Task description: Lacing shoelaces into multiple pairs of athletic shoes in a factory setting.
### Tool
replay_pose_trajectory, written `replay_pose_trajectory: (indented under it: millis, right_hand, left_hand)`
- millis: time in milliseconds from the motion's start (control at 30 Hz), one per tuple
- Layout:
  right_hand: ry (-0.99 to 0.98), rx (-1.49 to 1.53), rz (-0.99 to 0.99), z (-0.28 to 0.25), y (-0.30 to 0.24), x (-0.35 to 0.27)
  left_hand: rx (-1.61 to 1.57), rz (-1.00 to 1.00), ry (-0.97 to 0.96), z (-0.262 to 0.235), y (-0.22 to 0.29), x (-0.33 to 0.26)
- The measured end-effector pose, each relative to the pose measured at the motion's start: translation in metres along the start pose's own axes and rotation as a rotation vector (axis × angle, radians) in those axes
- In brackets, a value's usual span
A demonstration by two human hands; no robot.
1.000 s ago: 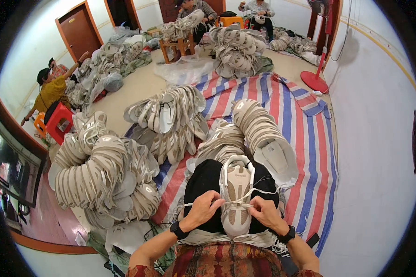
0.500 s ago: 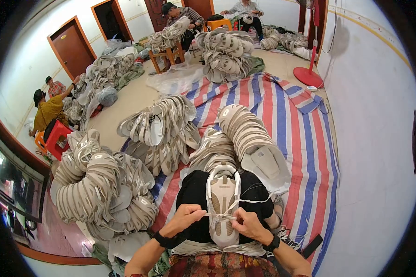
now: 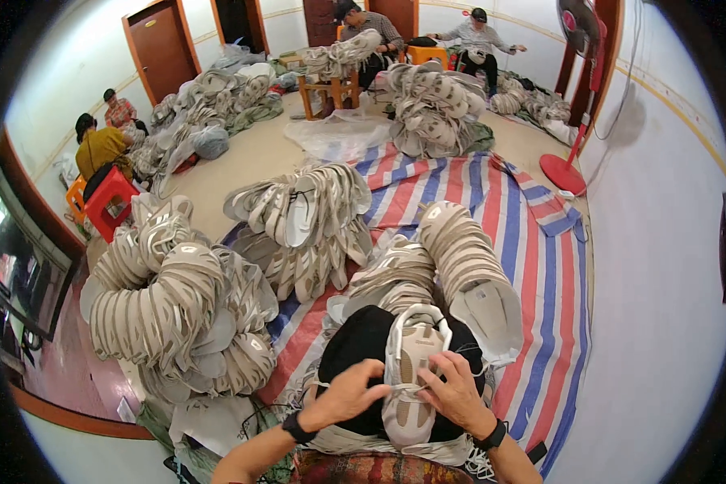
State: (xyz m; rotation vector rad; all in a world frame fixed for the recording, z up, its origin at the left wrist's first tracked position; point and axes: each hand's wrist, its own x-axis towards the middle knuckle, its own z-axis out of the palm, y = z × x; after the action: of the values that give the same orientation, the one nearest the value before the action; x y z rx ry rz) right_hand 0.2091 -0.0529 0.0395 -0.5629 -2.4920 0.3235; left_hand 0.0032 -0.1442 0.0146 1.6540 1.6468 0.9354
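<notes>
A beige and white shoe upper (image 3: 408,345) with tan mesh panels lies over the black cloth across my lap, its toe toward me. A white shoelace (image 3: 406,392) crosses its front part in what looks like a knot. My left hand (image 3: 348,395) is at the left edge of the upper, thumb and fingers apart, beside the lace. On the other side my right hand (image 3: 453,393) has its fingers spread over the upper, touching it close to the lace. The fingertips partly cover the lace there. Dark bands circle both wrists.
Bundled shoe uppers (image 3: 157,290) are heaped at my left, with another pile (image 3: 302,211) ahead and a curved stack (image 3: 468,258) at right. A striped plastic sheet (image 3: 544,323) covers the floor. A red-based fan (image 3: 563,173) stands by the right wall. Several people work farther off.
Both hands pinched the lace and drew it apart before; now the fingers have loosened and the right hand lies on the upper. The view has shifted, moving the scene right.
</notes>
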Motion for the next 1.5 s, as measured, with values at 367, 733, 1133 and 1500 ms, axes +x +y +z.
replay_pose_trajectory:
  millis: [367,733,1133,1500]
  right_hand:
    - [-0.240,0.398,0.479,-0.004,-0.005,-0.017]
    - [-0.524,0.701,1.021,-0.018,0.004,0.002]
    - [-0.545,0.701,0.526,-0.012,0.023,0.005]
    - [-0.527,1.074,0.366,0.012,0.055,-0.007]
  left_hand:
    - [0.083,-0.181,-0.346,0.035,-0.009,0.025]
    - [-0.337,-0.125,-0.342,0.031,-0.023,0.022]
    - [-0.158,-0.137,-0.282,0.014,0.004,0.021]
    - [-0.516,-0.396,-0.391,0.005,-0.009,0.022]
